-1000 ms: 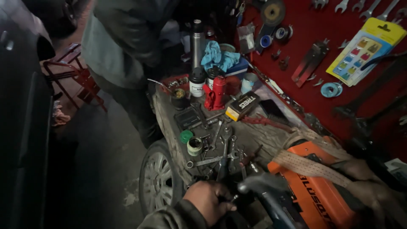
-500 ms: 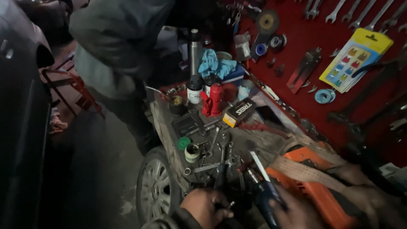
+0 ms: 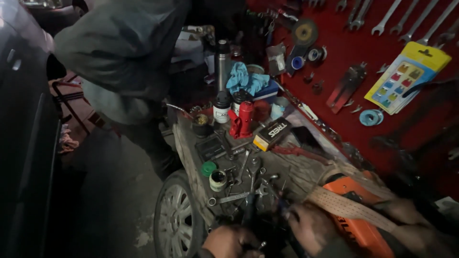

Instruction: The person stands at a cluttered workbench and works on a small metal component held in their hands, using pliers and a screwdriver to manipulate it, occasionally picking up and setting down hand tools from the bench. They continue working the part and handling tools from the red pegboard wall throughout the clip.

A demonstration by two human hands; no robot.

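Left hand (image 3: pixel 232 241) near edge, fingers curled round dark tool (image 3: pixel 249 215). Right hand (image 3: pixel 308 227) beside it on cluttered bench (image 3: pixel 191 153); finger state unclear. Orange case (image 3: pixel 356 224) right.

Dim overall; light falls on red tool wall (image 3: pixel 363 57); left side black; lower edge motion-blurred.

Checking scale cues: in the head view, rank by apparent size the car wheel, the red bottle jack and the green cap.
1. Car wheel, partly cut off.
2. Red bottle jack, farther away.
3. Green cap.
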